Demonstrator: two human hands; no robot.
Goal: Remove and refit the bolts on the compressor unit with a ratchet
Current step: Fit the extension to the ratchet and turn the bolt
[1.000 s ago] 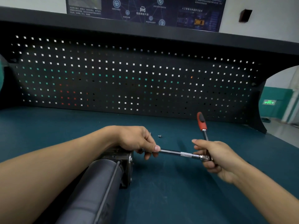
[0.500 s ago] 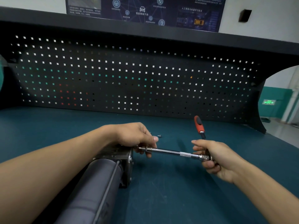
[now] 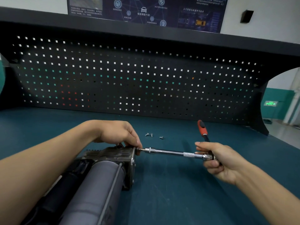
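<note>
Your dark grey cylindrical compressor unit [image 3: 100, 184] lies on the teal bench top [image 3: 162, 200], its long axis running from near-left up to its metal end plate. The chrome ratchet with a red-and-black handle [image 3: 170, 152] points its bar leftward into that plate. Your left hand [image 3: 116, 132] pinches the bar's tip and your right hand [image 3: 217, 159] clasps the ratchet head. Three small silver bolts [image 3: 151, 135] lie loose just beyond. A black perforated back panel [image 3: 129, 78] and a dark wall poster [image 3: 146, 10] stand behind.

A dark teal table [image 3: 178, 192] carries a grey-and-black metal compressor unit [image 3: 100, 176], three small silver bolts [image 3: 151, 135] and a chrome ratchet with a red-and-black handle [image 3: 202, 129]. Behind stands a black pegboard [image 3: 146, 78] dotted with square holes.
</note>
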